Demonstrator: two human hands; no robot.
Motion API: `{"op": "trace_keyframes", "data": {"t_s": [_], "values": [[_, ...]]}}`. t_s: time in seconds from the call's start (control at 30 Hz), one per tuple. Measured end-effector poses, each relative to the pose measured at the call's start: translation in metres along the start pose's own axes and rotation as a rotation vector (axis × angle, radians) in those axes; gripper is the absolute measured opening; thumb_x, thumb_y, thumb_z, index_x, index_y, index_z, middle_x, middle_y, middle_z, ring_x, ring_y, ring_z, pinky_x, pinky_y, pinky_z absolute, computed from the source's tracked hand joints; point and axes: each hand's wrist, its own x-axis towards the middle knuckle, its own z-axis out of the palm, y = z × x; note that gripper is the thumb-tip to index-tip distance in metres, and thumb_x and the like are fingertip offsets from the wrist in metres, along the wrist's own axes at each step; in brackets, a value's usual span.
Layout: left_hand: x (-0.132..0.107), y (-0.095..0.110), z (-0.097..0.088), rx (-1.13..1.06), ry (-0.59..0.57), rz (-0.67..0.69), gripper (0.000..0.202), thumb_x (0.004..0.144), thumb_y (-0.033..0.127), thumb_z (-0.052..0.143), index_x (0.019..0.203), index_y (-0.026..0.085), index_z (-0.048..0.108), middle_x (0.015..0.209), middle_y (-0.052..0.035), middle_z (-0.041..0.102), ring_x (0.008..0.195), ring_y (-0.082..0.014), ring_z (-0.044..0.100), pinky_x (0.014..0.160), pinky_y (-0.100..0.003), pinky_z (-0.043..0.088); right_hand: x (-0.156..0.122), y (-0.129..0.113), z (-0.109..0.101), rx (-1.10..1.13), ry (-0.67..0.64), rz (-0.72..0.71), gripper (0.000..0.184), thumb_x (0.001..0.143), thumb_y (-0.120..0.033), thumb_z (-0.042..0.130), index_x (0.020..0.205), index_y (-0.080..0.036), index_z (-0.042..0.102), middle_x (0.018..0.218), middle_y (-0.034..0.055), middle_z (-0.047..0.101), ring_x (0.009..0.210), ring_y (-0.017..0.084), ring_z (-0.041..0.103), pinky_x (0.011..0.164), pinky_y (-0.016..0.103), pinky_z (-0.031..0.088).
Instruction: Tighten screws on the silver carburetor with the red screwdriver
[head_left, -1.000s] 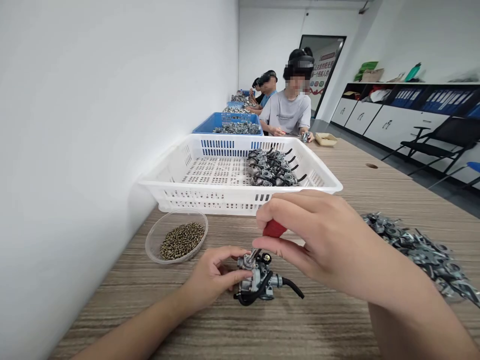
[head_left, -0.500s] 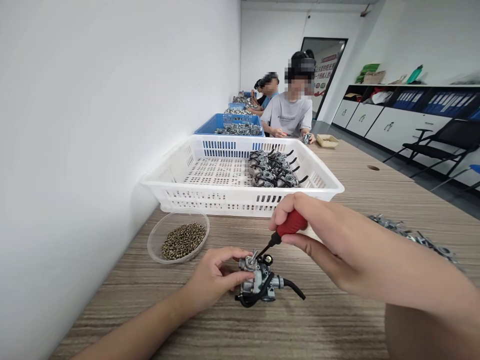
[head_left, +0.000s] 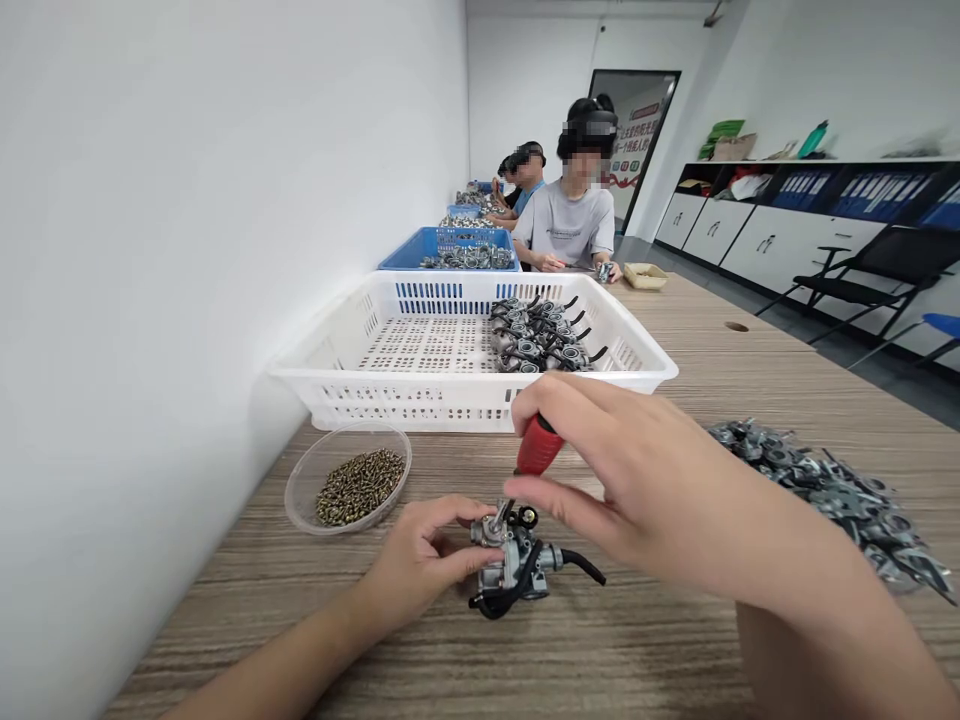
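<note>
A small metal carburetor (head_left: pixel 514 568) with a black hose stands on the wooden table (head_left: pixel 660 640) in front of me. My left hand (head_left: pixel 421 562) pinches its left side and holds it steady. My right hand (head_left: pixel 637 478) is wrapped round a red-handled screwdriver (head_left: pixel 534 450), whose tip rests on the top of the carburetor. The shaft points steeply downward.
A clear bowl of small screws (head_left: pixel 351 486) sits left of the carburetor. Behind it stands a white basket (head_left: pixel 420 402) holding several carburetors. A pile of metal parts (head_left: pixel 832 492) lies at the right. Other people sit farther along the table by blue crates (head_left: pixel 439 243).
My right hand swung the screwdriver out to a slant half a second ago, then brought it back nearly upright onto the carburetor's top. My left hand kept its hold.
</note>
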Motion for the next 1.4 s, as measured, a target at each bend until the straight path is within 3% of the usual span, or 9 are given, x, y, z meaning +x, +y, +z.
{"op": "trace_keyframes", "data": {"t_s": [0.07, 0.2, 0.37, 0.57, 0.67, 0.77, 0.97, 1.2, 1.4], "values": [[0.000, 0.000, 0.000, 0.007, 0.001, 0.002, 0.032, 0.086, 0.039, 0.101, 0.114, 0.026, 0.092, 0.112, -0.0076, 0.090, 0.099, -0.0263, 0.085, 0.066, -0.025, 0.067, -0.003, 0.002, -0.006, 0.178, -0.102, -0.034, 0.008, 0.116, -0.026, 0.061, 0.122, -0.026, 0.055, 0.116, 0.0027, 0.073, 0.096, 0.021, 0.068, 0.079, 0.034, 0.050], [-0.001, 0.000, 0.000, 0.049, 0.011, 0.012, 0.033, 0.085, 0.040, 0.102, 0.113, 0.026, 0.093, 0.111, -0.0079, 0.091, 0.092, -0.0242, 0.084, 0.071, -0.026, 0.067, -0.005, 0.006, -0.009, 0.271, -0.149, -0.042, 0.017, 0.112, -0.014, 0.057, 0.124, -0.025, 0.055, 0.111, 0.0019, 0.075, 0.092, 0.020, 0.068, 0.077, 0.034, 0.049], [-0.001, -0.001, 0.002, 0.046, 0.051, 0.024, 0.037, 0.080, 0.046, 0.105, 0.108, 0.024, 0.094, 0.107, -0.0100, 0.091, 0.090, -0.0261, 0.085, 0.074, -0.030, 0.069, 0.003, 0.010, 0.000, 0.023, 0.015, -0.081, 0.008, 0.114, -0.030, 0.066, 0.117, -0.024, 0.061, 0.099, -0.0011, 0.076, 0.081, 0.019, 0.066, 0.070, 0.034, 0.041], [0.000, -0.001, 0.003, 0.062, 0.088, 0.044, 0.036, 0.077, 0.044, 0.106, 0.102, 0.022, 0.093, 0.101, -0.0093, 0.091, 0.085, -0.0252, 0.084, 0.071, -0.029, 0.068, 0.008, 0.005, 0.013, -0.206, 0.268, -0.091, 0.033, 0.112, -0.040, 0.070, 0.087, -0.024, 0.056, 0.062, -0.0088, 0.056, 0.054, 0.013, 0.046, 0.057, 0.033, 0.024], [0.000, -0.002, 0.003, 0.080, 0.082, 0.067, 0.035, 0.077, 0.042, 0.107, 0.102, 0.023, 0.092, 0.100, -0.0085, 0.091, 0.085, -0.0250, 0.084, 0.068, -0.028, 0.066, 0.002, -0.004, 0.005, -0.198, 0.146, -0.043, 0.030, 0.108, -0.044, 0.079, 0.101, -0.024, 0.059, 0.084, -0.0037, 0.070, 0.071, 0.019, 0.060, 0.063, 0.033, 0.035], [-0.001, -0.002, 0.003, 0.081, 0.076, 0.063, 0.037, 0.077, 0.045, 0.107, 0.103, 0.023, 0.092, 0.101, -0.0093, 0.091, 0.084, -0.0251, 0.083, 0.066, -0.027, 0.066, -0.008, -0.007, -0.009, 0.038, -0.051, 0.020, 0.017, 0.109, -0.020, 0.070, 0.118, -0.024, 0.056, 0.110, 0.0016, 0.073, 0.091, 0.021, 0.068, 0.075, 0.034, 0.049], [-0.001, -0.004, 0.004, 0.094, 0.103, 0.039, 0.039, 0.076, 0.048, 0.107, 0.102, 0.022, 0.092, 0.101, -0.0093, 0.090, 0.086, -0.0261, 0.083, 0.068, -0.028, 0.066, -0.011, 0.002, -0.012, 0.238, -0.114, -0.021, 0.029, 0.105, -0.002, 0.055, 0.120, -0.026, 0.057, 0.110, 0.0028, 0.073, 0.093, 0.020, 0.068, 0.076, 0.031, 0.050], [0.000, -0.001, 0.005, 0.078, 0.125, 0.017, 0.035, 0.076, 0.043, 0.106, 0.100, 0.022, 0.092, 0.096, -0.0073, 0.089, 0.084, -0.0242, 0.080, 0.069, -0.028, 0.062, -0.005, -0.005, -0.003, -0.023, -0.010, -0.037, 0.011, 0.111, -0.016, 0.062, 0.112, -0.025, 0.057, 0.101, 0.0000, 0.075, 0.081, 0.021, 0.067, 0.066, 0.033, 0.036], [-0.002, -0.001, 0.007, 0.081, 0.116, 0.031, 0.036, 0.078, 0.044, 0.105, 0.101, 0.022, 0.089, 0.101, -0.0076, 0.087, 0.089, -0.0243, 0.078, 0.069, -0.027, 0.059, -0.002, -0.009, 0.002, -0.146, 0.047, 0.000, 0.017, 0.114, -0.032, 0.068, 0.106, -0.025, 0.054, 0.093, -0.0013, 0.076, 0.071, 0.022, 0.067, 0.059, 0.032, 0.027]]}}
